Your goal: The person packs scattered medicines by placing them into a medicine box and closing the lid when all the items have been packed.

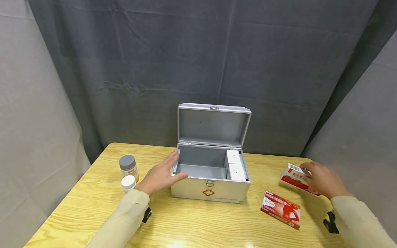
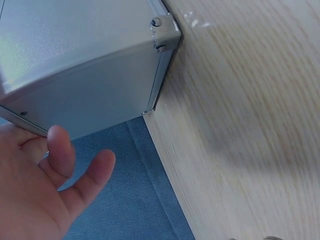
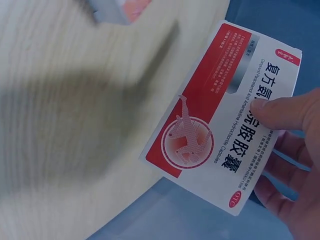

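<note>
A silver first-aid case (image 1: 211,188) stands on the table with its lid raised. Two white boxes (image 1: 234,157) sit inside it at the right end. My left hand (image 1: 161,174) rests at the case's left rim, fingers fairly straight; the left wrist view shows its fingers (image 2: 85,185) beside the case's side wall. On the right, my right hand (image 1: 324,179) holds a red and white medicine box (image 3: 210,120), thumb on its printed face and fingers behind. The box is tilted above the table. A red medicine box (image 1: 280,209) lies flat nearer the front.
A bottle with a grey cap (image 1: 128,162) and a white-capped bottle (image 1: 128,182) stand left of the case, close to my left forearm. The wooden table (image 1: 198,224) ends at a grey curtain (image 1: 204,69) behind the case.
</note>
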Action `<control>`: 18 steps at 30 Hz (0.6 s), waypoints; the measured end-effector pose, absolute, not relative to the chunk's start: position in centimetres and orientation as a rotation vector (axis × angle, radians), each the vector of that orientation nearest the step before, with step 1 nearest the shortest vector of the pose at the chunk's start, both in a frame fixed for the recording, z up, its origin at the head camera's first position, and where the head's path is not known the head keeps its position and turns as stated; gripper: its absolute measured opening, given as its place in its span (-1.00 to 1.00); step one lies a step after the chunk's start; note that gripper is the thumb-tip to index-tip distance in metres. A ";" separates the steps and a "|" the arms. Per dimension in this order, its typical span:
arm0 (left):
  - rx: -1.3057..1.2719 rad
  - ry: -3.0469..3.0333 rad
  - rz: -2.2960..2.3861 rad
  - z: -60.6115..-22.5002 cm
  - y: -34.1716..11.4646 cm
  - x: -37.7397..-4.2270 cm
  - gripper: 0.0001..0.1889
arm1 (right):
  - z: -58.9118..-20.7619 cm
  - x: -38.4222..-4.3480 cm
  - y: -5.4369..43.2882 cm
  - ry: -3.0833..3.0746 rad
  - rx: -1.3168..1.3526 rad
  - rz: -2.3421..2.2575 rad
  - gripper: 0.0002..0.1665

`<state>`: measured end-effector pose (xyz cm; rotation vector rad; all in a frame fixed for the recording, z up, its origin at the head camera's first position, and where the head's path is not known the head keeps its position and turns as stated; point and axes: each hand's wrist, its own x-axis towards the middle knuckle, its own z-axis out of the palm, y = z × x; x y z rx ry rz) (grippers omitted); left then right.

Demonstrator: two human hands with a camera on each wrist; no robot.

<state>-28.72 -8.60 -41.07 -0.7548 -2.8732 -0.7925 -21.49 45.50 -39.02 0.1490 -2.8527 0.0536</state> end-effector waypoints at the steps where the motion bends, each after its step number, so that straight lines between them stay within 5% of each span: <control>1: -0.755 -2.874 -0.792 -41.0 -8.6 -28.7 0.03 | -38.8 -21.5 45.3 -2.850 0.148 0.052 -0.61; 18: -0.753 -2.874 -0.777 -40.9 -8.6 -28.6 0.02 | -36.0 -22.0 41.0 -2.768 0.282 -0.001 -0.61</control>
